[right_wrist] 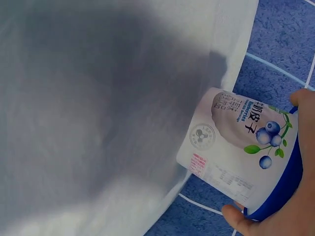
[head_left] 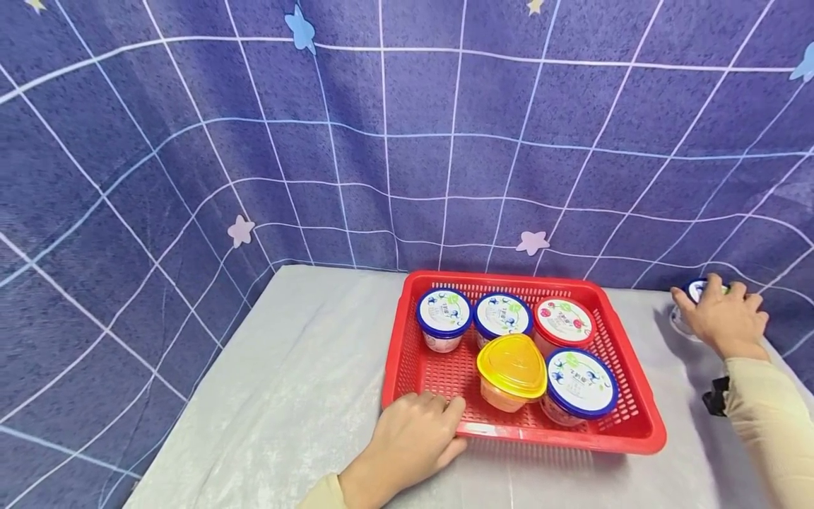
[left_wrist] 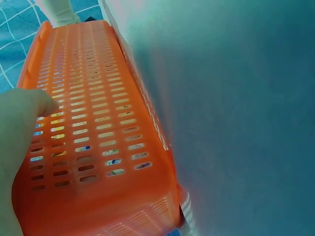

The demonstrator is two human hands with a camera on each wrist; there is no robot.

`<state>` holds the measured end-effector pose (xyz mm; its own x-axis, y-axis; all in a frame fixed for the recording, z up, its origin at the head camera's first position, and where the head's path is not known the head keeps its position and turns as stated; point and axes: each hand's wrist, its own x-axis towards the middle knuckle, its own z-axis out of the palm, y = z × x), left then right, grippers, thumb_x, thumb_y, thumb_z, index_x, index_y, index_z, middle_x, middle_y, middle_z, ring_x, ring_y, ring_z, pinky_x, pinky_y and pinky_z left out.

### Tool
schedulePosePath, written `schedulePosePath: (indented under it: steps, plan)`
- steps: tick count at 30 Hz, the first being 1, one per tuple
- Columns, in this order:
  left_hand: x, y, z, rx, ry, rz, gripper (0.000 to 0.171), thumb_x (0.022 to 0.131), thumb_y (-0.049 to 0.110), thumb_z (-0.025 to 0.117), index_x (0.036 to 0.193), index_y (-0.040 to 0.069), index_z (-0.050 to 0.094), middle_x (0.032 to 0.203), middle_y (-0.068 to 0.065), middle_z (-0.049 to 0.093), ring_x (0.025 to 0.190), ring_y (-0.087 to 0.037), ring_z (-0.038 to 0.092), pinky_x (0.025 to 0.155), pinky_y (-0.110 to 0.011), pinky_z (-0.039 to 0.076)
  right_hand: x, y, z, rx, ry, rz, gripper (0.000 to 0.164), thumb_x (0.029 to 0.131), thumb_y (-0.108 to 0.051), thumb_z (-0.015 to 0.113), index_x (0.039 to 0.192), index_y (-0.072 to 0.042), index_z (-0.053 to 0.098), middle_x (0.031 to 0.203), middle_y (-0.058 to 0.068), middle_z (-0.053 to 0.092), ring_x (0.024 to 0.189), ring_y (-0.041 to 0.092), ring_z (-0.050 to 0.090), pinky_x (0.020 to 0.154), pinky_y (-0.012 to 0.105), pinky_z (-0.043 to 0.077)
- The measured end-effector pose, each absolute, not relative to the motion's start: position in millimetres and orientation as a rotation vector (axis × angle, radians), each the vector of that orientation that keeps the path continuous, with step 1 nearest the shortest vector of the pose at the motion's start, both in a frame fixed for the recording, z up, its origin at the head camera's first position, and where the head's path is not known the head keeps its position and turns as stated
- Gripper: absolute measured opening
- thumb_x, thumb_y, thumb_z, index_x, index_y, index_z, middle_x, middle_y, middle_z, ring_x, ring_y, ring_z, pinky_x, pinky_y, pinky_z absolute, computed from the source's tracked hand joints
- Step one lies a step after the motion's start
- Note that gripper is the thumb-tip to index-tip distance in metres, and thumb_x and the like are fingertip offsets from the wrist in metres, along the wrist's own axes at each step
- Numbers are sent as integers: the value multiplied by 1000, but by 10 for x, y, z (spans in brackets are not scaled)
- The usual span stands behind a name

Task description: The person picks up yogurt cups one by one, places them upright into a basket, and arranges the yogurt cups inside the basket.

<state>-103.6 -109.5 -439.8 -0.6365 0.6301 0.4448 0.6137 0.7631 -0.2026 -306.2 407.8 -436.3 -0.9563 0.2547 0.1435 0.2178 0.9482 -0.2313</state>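
Observation:
My left hand point(head_left: 410, 440) grips the front rim of a red plastic basket point(head_left: 626, 443), fingers over the edge and thumb against the outside. In the left wrist view, the thumb presses the slotted wall of the basket point(left_wrist: 98, 199). At the far right, my right hand point(head_left: 728, 322) holds a white yogurt cup by its blue lid. The right wrist view has this cup point(right_wrist: 231, 147) tilted, with blueberries printed on its side. Inside the basket sit three blue-lidded cups, one being the front-right cup point(head_left: 580, 382), a red-lidded cup point(head_left: 564, 320) and a yellow-lidded tub point(head_left: 511, 365).
A pale cloth point(head_left: 286, 382) covers the table beneath the basket. Behind it and at both sides hangs a dark blue curtain point(head_left: 432, 162) with a grid and stars. A small black object point(head_left: 716, 396) shows by the right sleeve.

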Motion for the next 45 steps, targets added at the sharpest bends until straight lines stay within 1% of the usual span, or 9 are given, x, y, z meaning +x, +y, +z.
schedulePosePath:
  steps: [6, 15, 19, 25, 30, 34, 39, 45]
  plan:
    - [-1012, -1081, -4447, -940, -2444, 33, 41, 79, 55, 72, 87, 18, 55, 63, 7, 54, 55, -13, 55, 45, -26, 34, -2973, 4085, -4358, -326, -2951, 303, 91, 94, -67, 35, 136, 13, 21, 119, 50, 23, 113, 74, 25, 82, 75, 27]
    - [-1054, -1129, -4431, -929, -2427, 29, 39, 80, 52, 71, 84, 18, 54, 60, 6, 52, 53, -14, 54, 44, -28, 34, -2925, 4005, -4300, -276, -2931, 325, 93, 93, -67, 39, 139, 12, 20, 121, 52, 23, 111, 74, 26, 78, 74, 28]
    - [-1064, -1115, -4415, -933, -2419, 26, 37, 81, 51, 70, 84, 18, 54, 60, 6, 52, 53, -14, 54, 44, -28, 33, -2870, 4018, -4226, -253, -2919, 340, 92, 92, -66, 44, 138, 12, 23, 120, 52, 24, 110, 73, 26, 77, 74, 29]
    - [-1054, -1113, -4420, -929, -2425, 26, 39, 81, 53, 70, 84, 18, 55, 60, 6, 52, 53, -14, 54, 44, -28, 34, -2773, 4045, -4161, -213, -2863, 372, 90, 90, -63, 53, 139, 9, 28, 125, 50, 25, 111, 70, 26, 76, 73, 30]
    - [-1051, -1124, -4415, -923, -2418, 22, 39, 81, 53, 71, 84, 17, 54, 60, 6, 52, 52, -14, 53, 44, -28, 34, -2679, 4028, -4105, -182, -2800, 403, 89, 89, -60, 56, 142, 6, 30, 128, 48, 27, 110, 69, 27, 75, 71, 30]
    - [-1052, -1132, -4420, -926, -2418, 25, 40, 81, 53, 70, 84, 17, 54, 60, 6, 51, 52, -14, 53, 44, -28, 34, -2618, 3980, -4093, -169, -2776, 418, 89, 89, -59, 58, 144, 5, 31, 130, 48, 28, 110, 69, 28, 76, 70, 30]
    - [-1054, -1146, -4429, -925, -2421, 20, 40, 80, 53, 71, 84, 17, 54, 60, 6, 52, 52, -14, 53, 44, -28, 34, -2580, 3877, -4060, -141, -2753, 420, 85, 89, -56, 59, 142, 4, 33, 129, 48, 30, 110, 68, 29, 77, 70, 30]
    - [-1070, -1121, -4435, -929, -2419, 13, 39, 81, 52, 70, 85, 17, 54, 61, 6, 52, 53, -14, 53, 44, -28, 33, -2478, 3794, -3910, -143, -2695, 457, 84, 88, -51, 63, 143, 7, 35, 130, 48, 30, 115, 68, 27, 82, 71, 28]
